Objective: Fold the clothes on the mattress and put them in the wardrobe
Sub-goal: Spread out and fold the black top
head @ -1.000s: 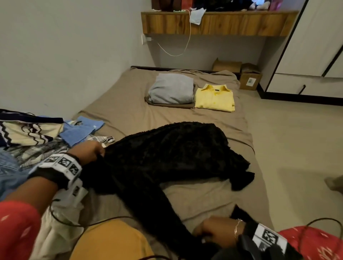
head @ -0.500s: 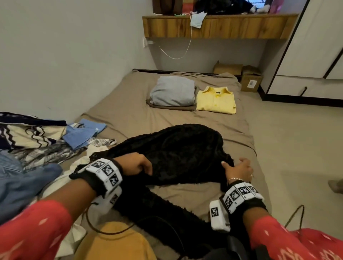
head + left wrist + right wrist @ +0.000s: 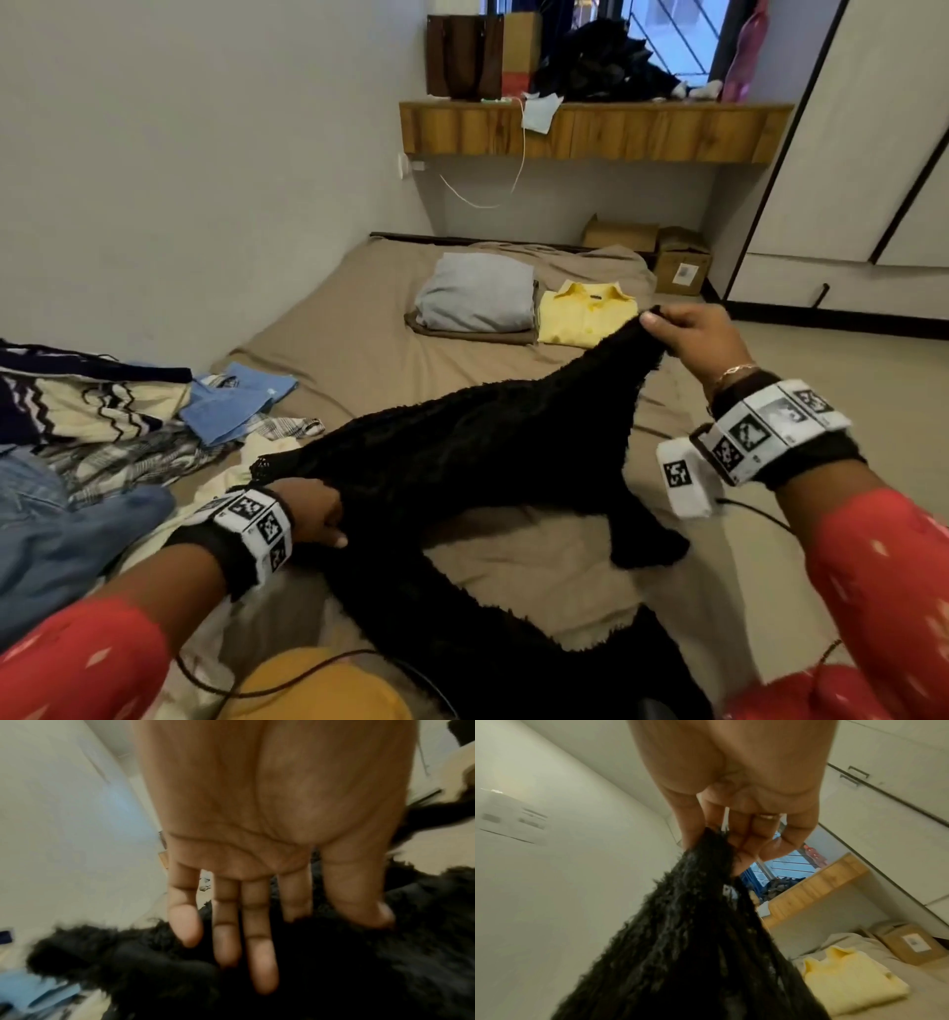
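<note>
R hand (image 3: 693, 334) is up off the mattress (image 3: 359, 349), thumb and fingers pinching one edge/corner of the black fuzzy garment (image 3: 488, 452); wrist cam confirms, cloth bunched between thumb and curled fingers (image 3: 746, 841), hanging down from there. L hand (image 3: 313, 519) is low, at the garment's near-left end. Head view looks like thumb + index gripping the fabric; L wrist cam shows the other fingers (image 3: 262, 953) fairly straight, lying on the pile, with index and thumb tips sunk into it. So I read it as a pinch w/ rest of hand relaxed.

Garment itself: stretched diagonally btwn the two hands, far end lifted, middle sagging, one sleeve-like part trailing down toward the camera, another flopping to the right on the sheet. Not folded yet; looks like the spread-out/straighten step before the first fold.

Progress: early. Two folded items sit at the far end of the mattress, a grey folded top (image 3: 477, 298) on something brown and a yellow shirt (image 3: 585, 318) just beside it. Neither is in the wardrobe (image 3: 847, 154), whose doors look closed. Left side still has an unfolded pile (image 3: 102, 437): striped knit, blue cloth, plaid, denim. Most folding + all putting-away left, by my judgement.
</note>
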The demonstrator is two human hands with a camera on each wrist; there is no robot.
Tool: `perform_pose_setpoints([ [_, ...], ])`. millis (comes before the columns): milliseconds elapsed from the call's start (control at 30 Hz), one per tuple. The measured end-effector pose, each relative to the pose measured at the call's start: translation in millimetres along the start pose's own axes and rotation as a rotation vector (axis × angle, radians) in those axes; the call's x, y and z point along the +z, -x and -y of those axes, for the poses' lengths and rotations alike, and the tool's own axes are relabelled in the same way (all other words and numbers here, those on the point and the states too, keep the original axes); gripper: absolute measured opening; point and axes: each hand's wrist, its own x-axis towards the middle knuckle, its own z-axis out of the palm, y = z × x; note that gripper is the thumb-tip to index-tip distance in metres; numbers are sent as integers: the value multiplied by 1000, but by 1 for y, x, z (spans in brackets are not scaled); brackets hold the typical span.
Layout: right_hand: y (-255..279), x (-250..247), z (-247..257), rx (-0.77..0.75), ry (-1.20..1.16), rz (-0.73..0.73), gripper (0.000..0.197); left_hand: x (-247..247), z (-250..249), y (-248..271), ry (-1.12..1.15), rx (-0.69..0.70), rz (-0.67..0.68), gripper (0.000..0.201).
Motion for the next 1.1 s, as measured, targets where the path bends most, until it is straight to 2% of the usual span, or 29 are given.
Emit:
perform_pose_setpoints([
  [133,-13,-6,68,40,-268,-16,17,-28,-13,20,129,-2,-184,36],
  [200,-18,-9,98,61,-364,-9,17,-44,-20,31,217,-4,-394,32],
  [267,-20,-11,123,41,-367,62,33,-58,-33,41,424,42,-639,42],
  [300,-19,-10,134,24,-360,98,39,-63,-43,46,566,82,-711,50],
  [367,-19,-11,155,-24,-366,160,45,-73,-71,53,783,152,-762,62],
  [400,-19,-11,165,-55,-371,171,47,-75,-85,53,822,138,-765,65],
  [500,-22,-20,200,-135,-345,134,34,-74,-104,38,736,-83,-843,58],
  [533,-23,-27,209,-156,-319,121,27,-73,-98,35,712,-154,-875,49],
  [633,-29,-50,223,-180,-271,65,28,-75,-60,42,693,-246,-937,31],
  [733,-42,-70,219,-147,-244,-13,26,-86,-1,69,628,-394,-955,26],
  [867,-58,-86,213,-196,-188,-148,29,-107,69,120,634,-630,-1035,27],
  [1000,-61,-91,219,-185,-293,-108,29,-135,96,170,617,-760,-1162,26],
  [1067,-61,-93,225,-238,-327,-88,35,-146,105,189,638,-820,-1121,24],
  [1100,-62,-96,229,-273,-330,-74,42,-149,111,192,725,-812,-1103,23],
])
